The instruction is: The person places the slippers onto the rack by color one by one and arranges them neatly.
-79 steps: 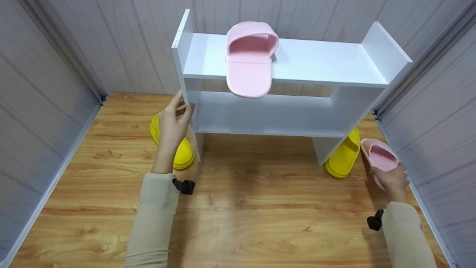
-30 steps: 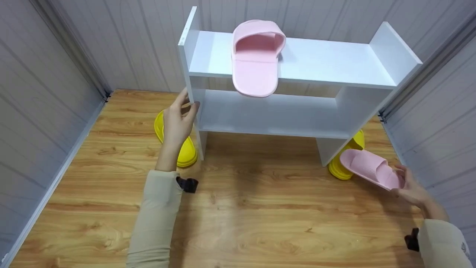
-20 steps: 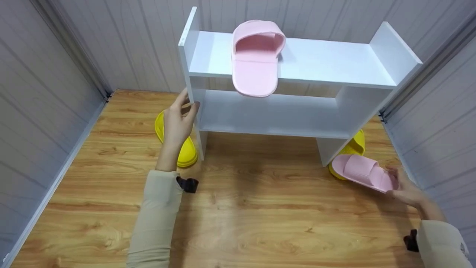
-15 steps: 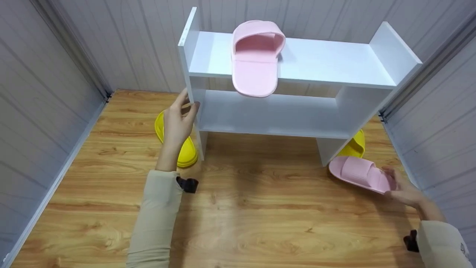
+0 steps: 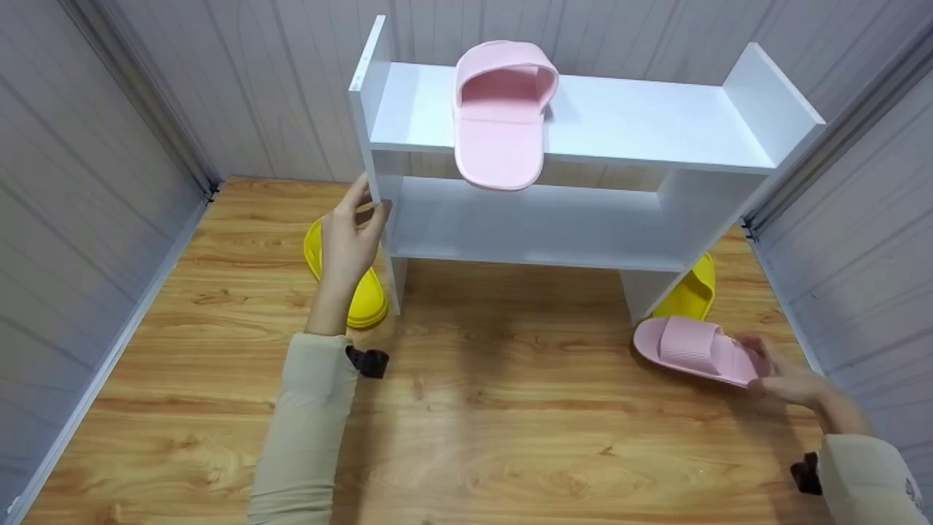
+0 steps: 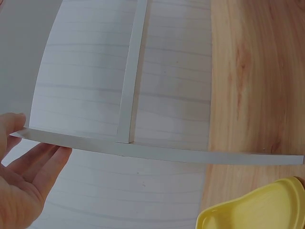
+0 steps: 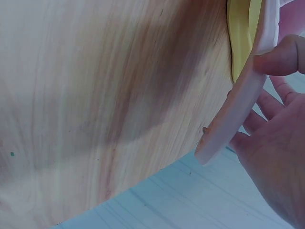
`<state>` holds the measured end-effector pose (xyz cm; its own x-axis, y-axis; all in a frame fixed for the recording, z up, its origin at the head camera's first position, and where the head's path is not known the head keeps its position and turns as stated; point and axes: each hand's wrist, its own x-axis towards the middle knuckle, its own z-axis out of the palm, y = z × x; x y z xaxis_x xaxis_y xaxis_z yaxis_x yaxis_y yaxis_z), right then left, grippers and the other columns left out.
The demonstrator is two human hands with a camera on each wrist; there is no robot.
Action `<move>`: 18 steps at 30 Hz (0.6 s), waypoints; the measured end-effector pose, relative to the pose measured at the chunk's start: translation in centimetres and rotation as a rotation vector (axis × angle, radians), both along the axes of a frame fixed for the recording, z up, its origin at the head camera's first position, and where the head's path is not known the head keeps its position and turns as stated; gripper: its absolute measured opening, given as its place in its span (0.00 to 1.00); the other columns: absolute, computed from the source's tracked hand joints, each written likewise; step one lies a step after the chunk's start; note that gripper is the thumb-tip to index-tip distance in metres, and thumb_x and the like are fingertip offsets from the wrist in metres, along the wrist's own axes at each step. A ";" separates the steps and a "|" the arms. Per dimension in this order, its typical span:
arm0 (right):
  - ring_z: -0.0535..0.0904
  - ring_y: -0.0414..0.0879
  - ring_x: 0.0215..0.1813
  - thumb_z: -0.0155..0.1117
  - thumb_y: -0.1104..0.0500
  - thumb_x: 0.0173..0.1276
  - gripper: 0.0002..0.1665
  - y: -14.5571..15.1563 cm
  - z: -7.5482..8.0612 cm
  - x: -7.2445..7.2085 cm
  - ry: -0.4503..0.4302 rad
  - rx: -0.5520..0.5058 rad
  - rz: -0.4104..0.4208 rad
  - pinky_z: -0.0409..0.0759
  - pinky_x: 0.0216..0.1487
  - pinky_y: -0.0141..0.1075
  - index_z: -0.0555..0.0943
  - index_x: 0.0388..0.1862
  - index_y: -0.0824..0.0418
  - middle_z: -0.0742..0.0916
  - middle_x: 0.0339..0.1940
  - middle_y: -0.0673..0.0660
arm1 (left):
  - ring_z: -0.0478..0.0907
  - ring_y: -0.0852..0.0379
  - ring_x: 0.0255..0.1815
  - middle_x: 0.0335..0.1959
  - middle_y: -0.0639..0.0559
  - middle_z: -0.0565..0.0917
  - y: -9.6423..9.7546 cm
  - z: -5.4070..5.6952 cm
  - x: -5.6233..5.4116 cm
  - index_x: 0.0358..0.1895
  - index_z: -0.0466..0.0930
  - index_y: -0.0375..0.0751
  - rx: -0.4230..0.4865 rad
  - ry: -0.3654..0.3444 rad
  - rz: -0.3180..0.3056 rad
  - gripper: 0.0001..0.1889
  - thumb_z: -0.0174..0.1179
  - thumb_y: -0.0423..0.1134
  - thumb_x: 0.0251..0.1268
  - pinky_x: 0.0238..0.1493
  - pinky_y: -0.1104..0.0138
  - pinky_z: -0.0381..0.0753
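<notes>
My right hand (image 5: 787, 375) grips the heel end of a pink slipper (image 5: 692, 346), its strap side up and toe pointing left, just in front of the shelf's right foot. In the right wrist view the thumb lies on one side of the pink sole (image 7: 233, 114) and the fingers on the other. With my left hand (image 5: 350, 237) I pinch the left side panel of the white shelf rack (image 5: 619, 117); the left wrist view has the panel (image 6: 86, 142) between thumb and fingers. Another pink slipper (image 5: 499, 149) sits on the top shelf, its heel overhanging the front edge.
A yellow slipper (image 5: 368, 299) lies on the floor left of the rack, partly behind my left hand. Another yellow slipper (image 5: 689, 292) stands by the right panel, partly covered by the held slipper. Panelled walls (image 5: 95, 146) enclose the wooden floor (image 5: 496, 423).
The right hand has lifted the pink slipper from beside the right wall, turned it toe-left and carried it left, lowering it before the yellow slipper. My left hand keeps its hold on the panel.
</notes>
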<state>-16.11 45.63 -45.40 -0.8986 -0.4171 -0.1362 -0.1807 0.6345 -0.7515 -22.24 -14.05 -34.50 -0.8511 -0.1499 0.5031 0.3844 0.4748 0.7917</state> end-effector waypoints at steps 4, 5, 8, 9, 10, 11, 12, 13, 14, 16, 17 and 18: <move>0.48 0.71 0.57 0.59 0.71 0.43 0.42 -0.7 0.3 -0.2 -0.001 0.026 0.034 0.45 0.49 0.68 0.51 0.57 0.76 0.59 0.56 0.77 | 0.75 0.51 0.47 0.49 0.44 0.77 0.0 0.1 0.0 0.58 0.69 0.44 0.002 -0.007 0.000 0.21 0.54 0.34 0.61 0.42 0.61 0.77; 0.49 0.70 0.57 0.59 0.70 0.43 0.42 -0.9 0.3 -0.2 -0.002 0.039 0.035 0.46 0.49 0.68 0.52 0.57 0.75 0.59 0.56 0.76 | 0.74 0.51 0.48 0.49 0.43 0.77 0.0 0.1 0.0 0.58 0.69 0.44 0.003 -0.009 0.000 0.21 0.54 0.34 0.60 0.42 0.61 0.77; 0.50 0.70 0.58 0.60 0.69 0.43 0.42 -1.6 0.7 -0.2 -0.003 0.046 0.047 0.47 0.49 0.68 0.53 0.57 0.74 0.60 0.57 0.76 | 0.74 0.51 0.48 0.49 0.43 0.76 0.0 0.1 0.0 0.59 0.69 0.44 0.007 -0.011 -0.002 0.21 0.54 0.34 0.60 0.43 0.61 0.76; 0.49 0.70 0.58 0.60 0.69 0.43 0.42 -1.8 0.8 -0.2 -0.006 0.051 0.047 0.46 0.49 0.69 0.53 0.57 0.74 0.60 0.57 0.75 | 0.74 0.51 0.48 0.49 0.44 0.76 0.1 0.1 0.0 0.59 0.69 0.44 0.009 -0.014 -0.005 0.21 0.54 0.35 0.61 0.43 0.61 0.76; 0.49 0.70 0.59 0.61 0.69 0.43 0.42 -2.1 1.0 -0.2 -0.013 0.055 0.048 0.46 0.49 0.69 0.53 0.58 0.73 0.60 0.57 0.75 | 0.74 0.51 0.48 0.50 0.44 0.76 0.1 0.1 0.0 0.59 0.69 0.44 0.011 -0.018 -0.006 0.21 0.54 0.35 0.61 0.43 0.61 0.76; 0.49 0.69 0.59 0.61 0.69 0.43 0.43 -2.4 1.1 -0.2 -0.011 0.062 0.048 0.46 0.50 0.69 0.53 0.58 0.73 0.60 0.58 0.74 | 0.74 0.51 0.49 0.50 0.44 0.76 0.1 0.1 0.0 0.59 0.69 0.45 0.012 -0.024 -0.007 0.21 0.54 0.35 0.61 0.43 0.62 0.76; 0.48 0.70 0.59 0.61 0.69 0.43 0.43 -2.7 1.3 -0.1 -0.016 0.066 0.052 0.46 0.50 0.69 0.52 0.58 0.73 0.59 0.58 0.74 | 0.74 0.51 0.49 0.50 0.45 0.76 0.1 0.1 0.0 0.59 0.69 0.45 0.012 -0.028 -0.008 0.21 0.54 0.35 0.61 0.44 0.62 0.76; 0.49 0.69 0.60 0.61 0.69 0.44 0.43 -3.0 1.5 -0.1 -0.017 0.079 0.053 0.46 0.50 0.69 0.52 0.59 0.73 0.59 0.59 0.74 | 0.73 0.52 0.49 0.51 0.45 0.75 0.0 0.1 -0.1 0.59 0.68 0.46 0.011 -0.034 -0.008 0.21 0.54 0.35 0.61 0.44 0.62 0.76; 0.49 0.69 0.60 0.62 0.68 0.44 0.43 -3.4 1.7 -0.1 -0.011 0.093 0.056 0.46 0.50 0.68 0.53 0.59 0.72 0.59 0.59 0.73 | 0.73 0.52 0.49 0.51 0.45 0.75 0.0 0.1 -0.1 0.59 0.68 0.46 0.011 -0.038 -0.008 0.21 0.54 0.35 0.61 0.44 0.62 0.76; 0.53 0.67 0.59 0.62 0.68 0.44 0.44 -4.0 2.0 0.0 0.009 0.115 0.061 0.51 0.51 0.66 0.53 0.59 0.72 0.61 0.59 0.72 | 0.73 0.53 0.49 0.50 0.45 0.76 0.0 0.0 -0.1 0.59 0.69 0.46 0.010 -0.033 -0.008 0.21 0.54 0.35 0.60 0.43 0.63 0.76; 0.54 0.66 0.58 0.62 0.69 0.43 0.43 -4.3 2.1 0.0 0.020 0.119 0.065 0.53 0.50 0.65 0.54 0.59 0.72 0.62 0.58 0.72 | 0.74 0.53 0.49 0.50 0.45 0.76 0.0 0.0 -0.2 0.59 0.69 0.46 0.009 -0.032 -0.008 0.21 0.54 0.35 0.60 0.43 0.63 0.76; 0.56 0.65 0.58 0.63 0.68 0.43 0.43 -4.6 2.3 0.0 0.029 0.124 0.069 0.54 0.50 0.64 0.55 0.59 0.71 0.63 0.58 0.72 | 0.74 0.53 0.49 0.50 0.44 0.76 0.0 0.0 -0.2 0.59 0.69 0.46 0.009 -0.028 -0.008 0.22 0.54 0.35 0.60 0.43 0.63 0.76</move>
<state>-16.11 41.08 -43.15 -0.8727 -0.4596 -0.1647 -0.2477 0.7075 -0.6618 -22.41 -14.06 -34.54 -0.8661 -0.1476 0.4775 0.3656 0.4644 0.8066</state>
